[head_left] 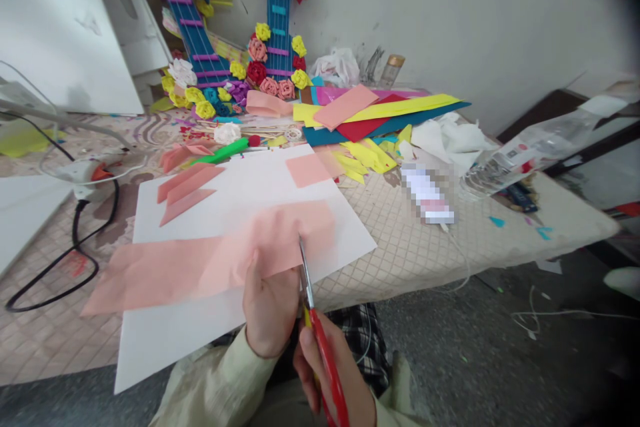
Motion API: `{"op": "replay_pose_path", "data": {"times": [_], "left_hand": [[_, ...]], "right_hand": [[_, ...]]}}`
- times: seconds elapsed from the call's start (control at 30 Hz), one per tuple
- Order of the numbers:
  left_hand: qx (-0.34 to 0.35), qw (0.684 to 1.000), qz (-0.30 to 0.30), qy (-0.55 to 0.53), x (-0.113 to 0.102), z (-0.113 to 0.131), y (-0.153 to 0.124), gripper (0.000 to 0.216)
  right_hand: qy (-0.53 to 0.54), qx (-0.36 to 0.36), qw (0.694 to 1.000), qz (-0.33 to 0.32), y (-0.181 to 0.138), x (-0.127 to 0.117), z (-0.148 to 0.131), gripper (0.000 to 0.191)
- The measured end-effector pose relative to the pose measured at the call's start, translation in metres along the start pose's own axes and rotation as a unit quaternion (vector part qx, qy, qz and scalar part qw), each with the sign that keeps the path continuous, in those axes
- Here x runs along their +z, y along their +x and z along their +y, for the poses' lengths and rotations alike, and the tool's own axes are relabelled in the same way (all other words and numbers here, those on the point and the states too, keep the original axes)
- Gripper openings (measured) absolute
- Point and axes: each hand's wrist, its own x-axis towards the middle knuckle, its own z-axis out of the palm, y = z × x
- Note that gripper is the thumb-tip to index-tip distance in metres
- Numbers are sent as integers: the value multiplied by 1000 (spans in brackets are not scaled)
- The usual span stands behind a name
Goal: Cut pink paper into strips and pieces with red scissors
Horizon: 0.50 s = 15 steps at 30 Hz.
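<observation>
My left hand (270, 303) grips a long strip of pink crepe paper (165, 270) from below, thumb on top. The strip stretches left across a white sheet (185, 340) on the table. In my right hand (333, 360) is a pair of scissors (323, 340) with red handles. Their blades are apart, one above the pink paper and one below, at its near edge right of my left thumb. A cut pink square (307, 170) and several folded pink pieces (187, 190) lie on the white sheet.
Guitar-shaped decorations (279, 20) with paper flowers lean on the wall. Coloured paper strips (380, 110), white tissue (450, 140), a phone (427, 193) on a cable and a clear plastic bottle (480, 177) sit behind and right. A power strip (93, 177) with black cord lies left.
</observation>
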Motion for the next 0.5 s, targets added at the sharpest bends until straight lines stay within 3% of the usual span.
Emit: {"op": "replay_pose_path", "data": {"times": [0.13,0.3,0.5], "left_hand": [[-34,999,10,3,1,1,-3,36],[-23,999,17,13,0,2,-5,35],[-61,998,15,-2,-2,4,-7,36]], "right_hand": [[-11,-17,1000,3,-1,-1,2,46],[-44,-15,999,10,-1,-1,1,49],[-86,-73,994,6,-1,-5,1,46]]}}
